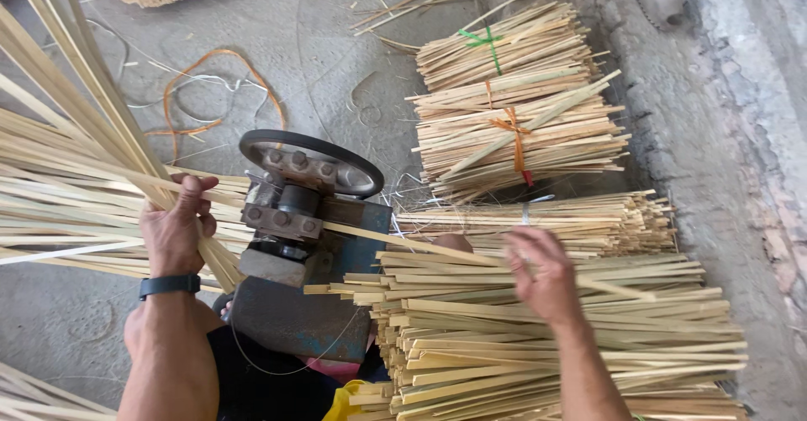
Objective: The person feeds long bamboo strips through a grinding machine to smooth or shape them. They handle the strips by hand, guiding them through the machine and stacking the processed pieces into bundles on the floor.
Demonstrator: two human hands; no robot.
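Observation:
My left hand (176, 223), a black band on its wrist, is closed around long pale bamboo strips (76, 194) that fan out to the left of a small blue metal machine (307, 244) with a black wheel (311, 160) on top. A single thin strip (403, 243) comes out of the machine's right side. My right hand (542, 274) grips that strip where it crosses a heap of cut bamboo strips (546, 337) lying loose on the right.
Tied bundles of bamboo strips (513, 102) are stacked behind the heap, bound with green and orange string. Orange cord (210, 85) and loose wire lie on the concrete floor. A rough stone edge (723, 135) runs along the right.

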